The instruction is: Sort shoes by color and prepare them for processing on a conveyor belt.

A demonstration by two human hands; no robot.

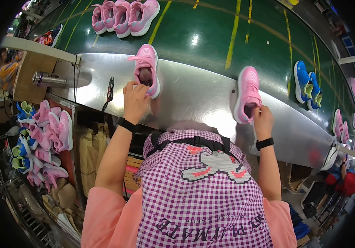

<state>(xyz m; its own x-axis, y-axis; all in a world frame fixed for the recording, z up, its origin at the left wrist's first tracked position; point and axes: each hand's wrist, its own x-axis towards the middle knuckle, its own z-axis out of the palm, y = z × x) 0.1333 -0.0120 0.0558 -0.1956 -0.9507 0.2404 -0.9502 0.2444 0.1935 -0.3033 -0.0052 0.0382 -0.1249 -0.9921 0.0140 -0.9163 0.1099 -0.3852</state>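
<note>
My left hand (136,99) has its fingers closed at the heel opening of a pink sneaker (147,58), whose strap hangs loose to the left. That shoe has a white sole and points away from me over the metal ledge. Farther right, my right hand (263,120) pinches the heel of a second pink sneaker (249,82). Its strap lies across the instep, and its toe also points away. Both shoes reach toward the green belt's near edge. My fingertips are partly hidden by the shoe collars.
Beyond the metal ledge (185,89) runs a green belt (202,25) with several pink sneakers (121,18) and blue shoes (302,84). Black-handled snippers (110,90) and a metal flask (49,79) lie at left. A rack holds more shoes (51,132). Another person (9,76) is far left.
</note>
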